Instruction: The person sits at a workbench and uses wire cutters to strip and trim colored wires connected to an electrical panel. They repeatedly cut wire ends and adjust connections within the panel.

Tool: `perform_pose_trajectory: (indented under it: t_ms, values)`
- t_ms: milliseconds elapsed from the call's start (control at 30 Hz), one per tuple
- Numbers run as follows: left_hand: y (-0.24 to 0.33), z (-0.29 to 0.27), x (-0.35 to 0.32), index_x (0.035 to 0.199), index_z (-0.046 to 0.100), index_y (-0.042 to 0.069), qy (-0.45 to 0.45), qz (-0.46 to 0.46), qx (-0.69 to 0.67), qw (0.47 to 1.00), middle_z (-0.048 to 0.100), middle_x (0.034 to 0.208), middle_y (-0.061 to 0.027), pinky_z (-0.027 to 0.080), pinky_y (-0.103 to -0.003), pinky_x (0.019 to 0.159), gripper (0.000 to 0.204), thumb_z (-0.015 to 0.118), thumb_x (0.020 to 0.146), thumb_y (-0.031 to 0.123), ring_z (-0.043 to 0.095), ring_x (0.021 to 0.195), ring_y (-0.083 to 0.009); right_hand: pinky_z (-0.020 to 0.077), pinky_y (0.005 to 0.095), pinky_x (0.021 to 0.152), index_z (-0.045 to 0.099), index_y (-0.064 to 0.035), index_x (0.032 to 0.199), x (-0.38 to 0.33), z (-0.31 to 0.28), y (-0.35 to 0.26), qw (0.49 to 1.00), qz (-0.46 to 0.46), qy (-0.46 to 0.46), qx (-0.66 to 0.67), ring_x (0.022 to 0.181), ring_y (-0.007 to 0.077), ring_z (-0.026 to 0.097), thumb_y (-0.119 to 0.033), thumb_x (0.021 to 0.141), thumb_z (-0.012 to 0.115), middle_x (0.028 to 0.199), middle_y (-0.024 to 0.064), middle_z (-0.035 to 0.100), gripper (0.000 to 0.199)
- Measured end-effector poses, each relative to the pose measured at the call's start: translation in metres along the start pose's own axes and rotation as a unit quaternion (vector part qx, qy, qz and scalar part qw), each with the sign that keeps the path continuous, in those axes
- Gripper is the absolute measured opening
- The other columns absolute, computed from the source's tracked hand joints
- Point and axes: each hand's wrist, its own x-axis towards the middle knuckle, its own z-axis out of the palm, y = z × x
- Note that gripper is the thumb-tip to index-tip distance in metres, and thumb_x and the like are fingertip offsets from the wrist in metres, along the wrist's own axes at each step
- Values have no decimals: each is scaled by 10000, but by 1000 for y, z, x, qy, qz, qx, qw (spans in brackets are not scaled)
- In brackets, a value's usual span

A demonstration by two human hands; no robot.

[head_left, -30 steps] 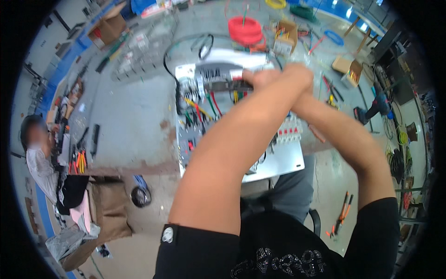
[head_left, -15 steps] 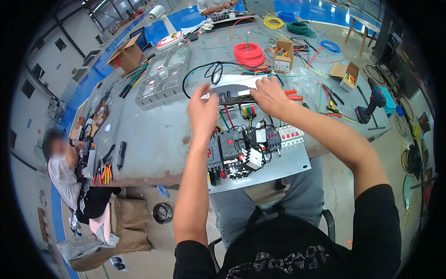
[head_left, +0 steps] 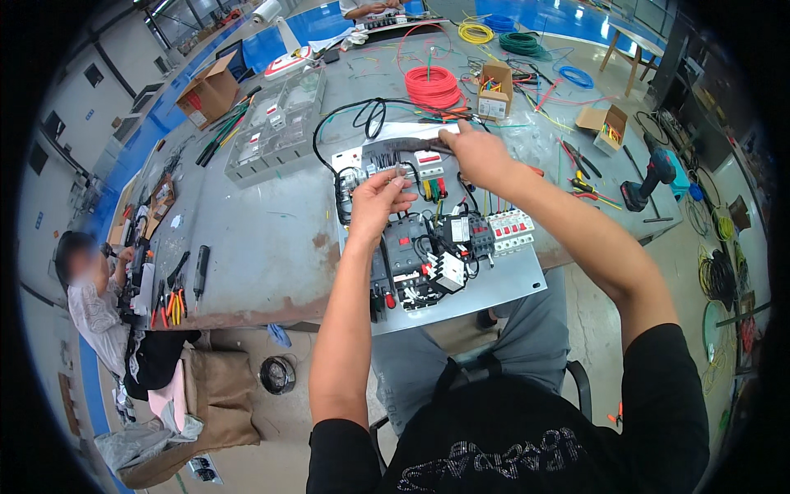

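A grey metal mounting plate [head_left: 494, 294] carries breakers, contactors and wiring, and reaches over the table's near edge above my lap. My left hand [head_left: 380, 200] is over its left half, thumb and fingers pinched together by short dark wires; what they hold is too small to make out. My right hand [head_left: 484, 158], at the plate's far side, is closed on the end of a dark elongated thing [head_left: 429, 146] whose kind I cannot tell. An orange-red tip [head_left: 537, 171] shows beyond that hand. Close by are a white breaker [head_left: 428, 163] and a white row of red-switched breakers [head_left: 512, 229].
Behind the plate lie a black cable loop [head_left: 374, 119] and a red wire coil [head_left: 433, 87]. Boxes of coloured pieces [head_left: 494, 92], cutters [head_left: 583, 160] and a cordless drill [head_left: 650, 181] are on the right. Clear cases [head_left: 280, 123] and a screwdriver [head_left: 202, 272] lie left. Another person sits far left.
My left hand has come down and nearer, from the plate's far edge to its wiring. The right hand has lifted slightly farther away with the dark thing, uncovering the white breaker.
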Motion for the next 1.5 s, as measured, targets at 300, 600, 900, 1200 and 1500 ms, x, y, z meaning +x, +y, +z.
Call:
perform_pose_trajectory:
  t_ms: [300, 600, 900, 1200, 1500]
  values:
    - [-2, 2, 5, 1149, 779, 33, 35, 36, 58, 997, 714, 854, 9, 436, -215, 572, 242, 738, 988, 209, 598, 658, -56, 528, 409, 805, 650, -61, 1337, -24, -52, 55, 946, 26, 210, 246, 877, 288, 682, -150, 975, 685, 961, 174, 717, 375]
    - [36, 0, -10, 1193, 740, 9, 54, 0, 199, 979, 730, 973, -29, 482, -228, 652, 296, 741, 978, 212, 616, 734, -57, 560, 372, 951, 608, 30, 1380, -199, -111, 132, 761, 186, 178, 595, 1172, 223, 684, -290, 1032, 654, 1313, 118, 687, 474]
    - [88, 203, 8, 1047, 734, -20, -228, 184, 518, 804, 758, 938, -144, 549, -355, 796, 223, 756, 919, 162, 719, 850, -233, 520, 474, 1098, 464, 53, 1484, -338, -34, 151, 548, 251, 207, 771, 1350, 342, 589, -246, 996, 681, 1480, 257, 564, 613]
    - [-62, 306, 118, 1007, 788, 57, -319, 159, 625, 695, 774, 929, -159, 573, -436, 807, 239, 794, 822, 209, 731, 869, -350, 539, 513, 1059, 368, 26, 1573, -409, 14, 154, 425, 276, 178, 843, 1387, 392, 554, -229, 991, 667, 1508, 287, 526, 702]
    - [-75, 333, 137, 1071, 768, 92, -403, 175, 642, 629, 666, 1040, -174, 539, -460, 887, 289, 815, 806, 197, 665, 1016, -380, 554, 550, 1031, 390, 42, 1547, -445, 47, 162, 362, 313, 200, 855, 1355, 383, 581, -200, 985, 671, 1467, 285, 560, 674]
